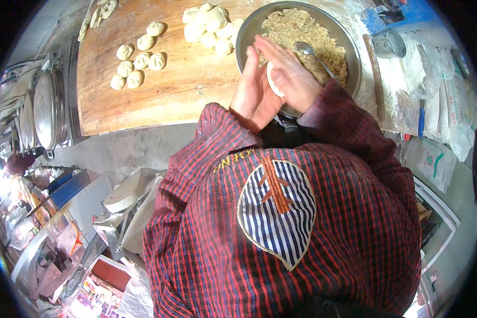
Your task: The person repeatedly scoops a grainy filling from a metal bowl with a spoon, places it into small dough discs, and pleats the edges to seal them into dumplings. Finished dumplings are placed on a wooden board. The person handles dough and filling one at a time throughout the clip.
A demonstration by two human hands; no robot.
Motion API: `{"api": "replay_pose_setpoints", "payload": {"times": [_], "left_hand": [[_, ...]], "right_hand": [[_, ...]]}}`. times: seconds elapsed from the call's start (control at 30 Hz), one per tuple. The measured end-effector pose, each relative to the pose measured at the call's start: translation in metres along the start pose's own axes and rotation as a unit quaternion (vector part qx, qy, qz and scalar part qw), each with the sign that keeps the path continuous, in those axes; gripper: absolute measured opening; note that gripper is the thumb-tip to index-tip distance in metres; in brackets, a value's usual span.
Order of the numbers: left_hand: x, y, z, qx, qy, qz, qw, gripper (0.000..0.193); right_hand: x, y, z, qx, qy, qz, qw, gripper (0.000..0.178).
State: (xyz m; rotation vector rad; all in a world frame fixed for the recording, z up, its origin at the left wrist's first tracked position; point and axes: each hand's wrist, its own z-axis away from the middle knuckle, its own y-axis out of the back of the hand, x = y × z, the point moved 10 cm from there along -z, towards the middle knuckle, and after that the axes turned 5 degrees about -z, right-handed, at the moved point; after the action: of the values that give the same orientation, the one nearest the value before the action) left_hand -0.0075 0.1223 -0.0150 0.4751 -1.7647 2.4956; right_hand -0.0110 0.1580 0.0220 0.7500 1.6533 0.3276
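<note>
Pressing a pale disc of dough (274,80) between our palms, we are working at the near edge of a wide wooden board (159,95), our forearms in a red-and-dark striped garment (222,222) rising from the lower part of the view. Our left hand (251,93) is standing on edge with its fingers held straight and pressed together, while our right hand (289,71) is lying across the dough with its fingers flat and close together, so that only a sliver of the disc is showing between the two palms. The dough is sitting just over the near rim of a round metal bowl (246,32), which is holding a crumbly brownish filling (302,34) with a metal spoon (315,55) resting in it. Beside the bowl, a heap of raw dough lumps (209,26) is lying on the board, and farther left a cluster of shaped buns (137,58) is sitting well apart from our hands. Stacked metal lids (42,108) are standing off the board's left end.
</note>
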Motion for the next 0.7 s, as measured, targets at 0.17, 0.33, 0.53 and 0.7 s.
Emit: {"api": "replay_pose_setpoints", "payload": {"times": [0.17, 0.33, 0.53, 0.7], "left_hand": [[0.025, 0.026, 0.007, 0.032, -0.045, -0.074, 0.996, 0.038], [0.031, 0.045, 0.023, 0.056, -0.025, 0.016, 0.998, 0.038], [0.029, 0.045, 0.026, 0.044, -0.019, 0.017, 0.999, 0.038], [0.025, 0.041, 0.025, 0.029, -0.010, 0.036, 0.999, 0.038]], "right_hand": [[0.045, 0.082, 0.014, 0.154, -0.110, -0.150, 0.970, 0.034], [0.076, 0.072, 0.046, 0.014, -0.095, 0.149, 0.984, 0.020], [0.078, 0.041, 0.042, -0.059, 0.072, 0.327, 0.940, 0.020], [0.091, 0.046, 0.029, -0.094, 0.091, 0.360, 0.924, 0.015]]}}
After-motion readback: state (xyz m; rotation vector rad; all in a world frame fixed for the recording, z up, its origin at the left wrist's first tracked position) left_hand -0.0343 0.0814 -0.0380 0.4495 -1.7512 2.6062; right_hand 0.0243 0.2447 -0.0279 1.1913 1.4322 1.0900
